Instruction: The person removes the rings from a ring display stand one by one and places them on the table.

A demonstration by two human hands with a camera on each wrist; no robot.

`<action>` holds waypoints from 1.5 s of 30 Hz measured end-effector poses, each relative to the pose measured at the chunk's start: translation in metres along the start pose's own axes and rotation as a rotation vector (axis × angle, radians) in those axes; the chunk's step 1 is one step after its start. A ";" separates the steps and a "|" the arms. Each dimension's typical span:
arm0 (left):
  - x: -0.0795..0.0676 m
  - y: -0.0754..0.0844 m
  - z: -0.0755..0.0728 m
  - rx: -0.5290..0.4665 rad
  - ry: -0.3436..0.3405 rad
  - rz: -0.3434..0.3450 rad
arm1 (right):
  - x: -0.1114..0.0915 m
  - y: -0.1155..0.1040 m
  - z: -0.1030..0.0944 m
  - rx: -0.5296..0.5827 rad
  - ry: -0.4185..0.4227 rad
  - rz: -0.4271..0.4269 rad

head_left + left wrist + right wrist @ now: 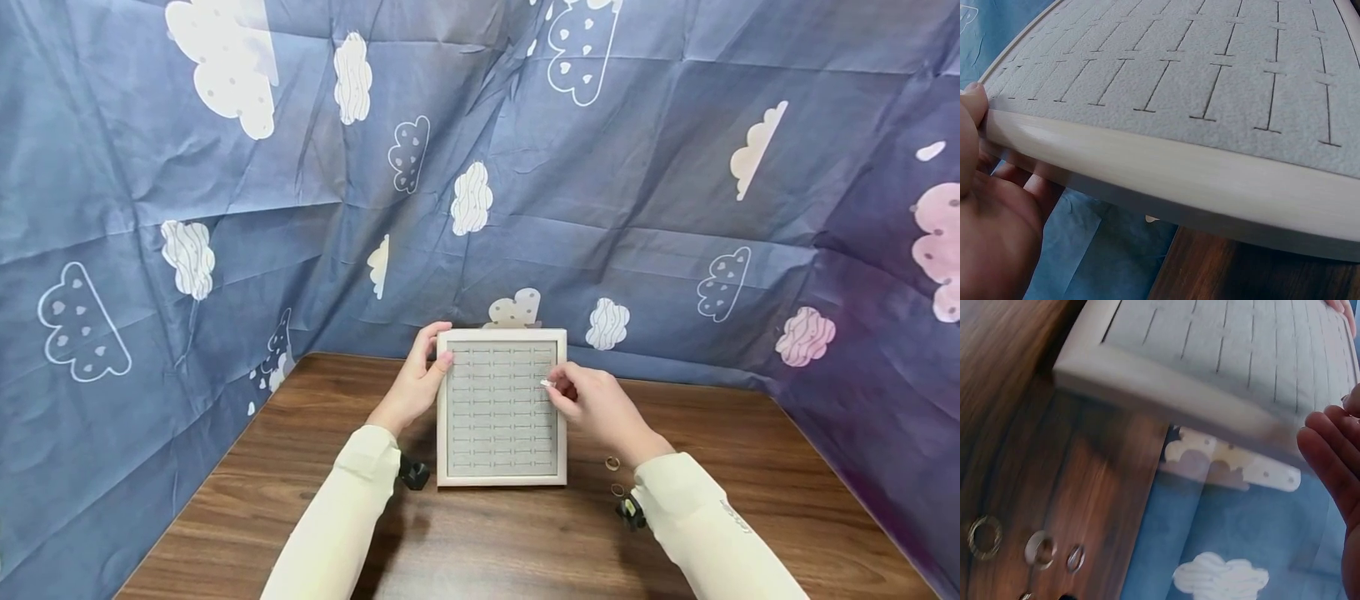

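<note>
A ring display tray (pixel 502 481) with a pale wooden frame and grey slotted padding stands tilted up over the table in the head view. My left hand (pixel 412 383) grips its upper left side, thumb on the front and fingers behind the frame (pixel 1147 159). At the tray's right side, my right hand (pixel 600 408) pinches a small silvery ring (pixel 547 383) between thumb and fingertips, close over the slots in an upper row. In the right wrist view the fingers mostly hide that ring.
Several rings lie on the wooden table to the right of the tray, among them a gold one (pixel 612 462) and a broad silvery one (pixel 1041 550). Wrist cameras (pixel 414 473) sit on both forearms. A blue cloud-print cloth (pixel 637 167) hangs behind the table.
</note>
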State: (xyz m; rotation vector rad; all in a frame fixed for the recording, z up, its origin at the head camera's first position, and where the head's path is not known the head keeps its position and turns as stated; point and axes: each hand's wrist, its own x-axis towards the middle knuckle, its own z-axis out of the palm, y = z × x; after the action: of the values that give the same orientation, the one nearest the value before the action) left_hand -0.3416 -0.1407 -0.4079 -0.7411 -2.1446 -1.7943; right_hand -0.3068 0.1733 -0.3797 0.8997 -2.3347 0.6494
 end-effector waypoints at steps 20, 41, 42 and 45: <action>-0.001 0.000 0.001 -0.013 -0.009 0.003 | -0.055 0.046 -0.017 -0.082 -0.037 0.136; 0.000 -0.001 -0.001 -0.001 -0.010 0.000 | -0.110 0.079 -0.033 -0.137 -0.227 0.216; 0.000 -0.001 -0.001 0.000 -0.011 0.001 | -0.113 0.080 -0.034 -0.138 -0.235 0.218; 0.001 0.000 0.000 0.001 -0.010 0.002 | -0.119 0.081 -0.036 -0.143 -0.257 0.223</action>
State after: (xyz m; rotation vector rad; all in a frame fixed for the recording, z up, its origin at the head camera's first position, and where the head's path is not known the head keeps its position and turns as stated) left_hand -0.3421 -0.1404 -0.4078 -0.7528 -2.1502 -1.7927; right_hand -0.2794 0.3019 -0.4485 0.6985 -2.7001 0.4676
